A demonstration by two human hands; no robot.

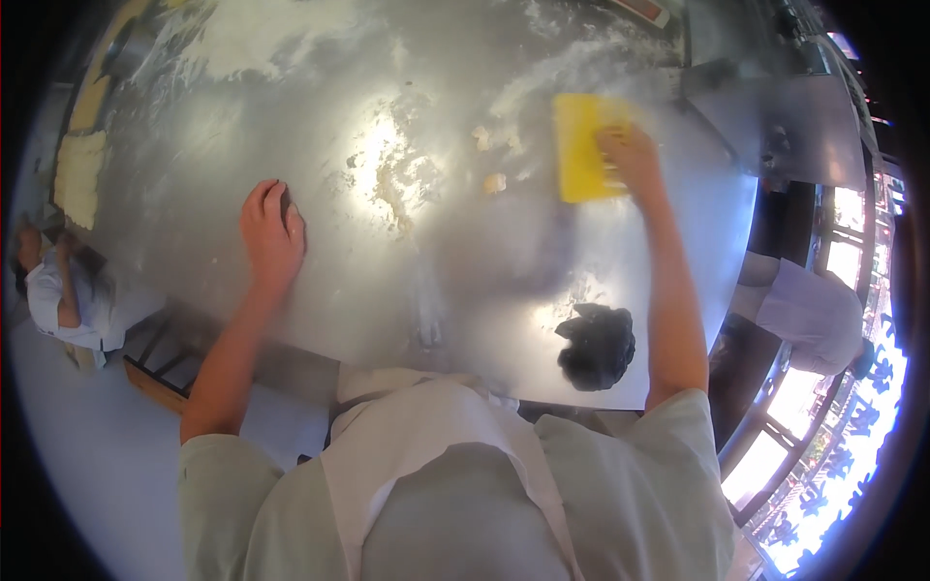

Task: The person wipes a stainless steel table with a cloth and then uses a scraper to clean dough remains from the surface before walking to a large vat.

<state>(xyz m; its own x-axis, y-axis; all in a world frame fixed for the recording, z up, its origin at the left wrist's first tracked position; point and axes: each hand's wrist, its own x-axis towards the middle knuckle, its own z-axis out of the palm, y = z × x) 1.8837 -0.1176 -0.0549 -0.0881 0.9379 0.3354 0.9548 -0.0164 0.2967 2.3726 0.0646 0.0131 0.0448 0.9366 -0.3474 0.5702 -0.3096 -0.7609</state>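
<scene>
My right hand grips the right side of a flat yellow rectangular sheet on the steel worktable. Whether the sheet is cloth or plastic, I cannot tell. My left hand rests on the left part of the table, holding nothing, its thumb apart from the loosely bent fingers. Small scraps of dough lie left of the yellow sheet. Smeared, damp-looking flour residue marks the middle of the tabletop. Near the front edge sits a crumpled black plastic bag, beside my right forearm.
White flour is spread across the far left. A pale dough slab lies along the left edge. One person is at the left, another beyond the right side. Metal equipment borders the far right.
</scene>
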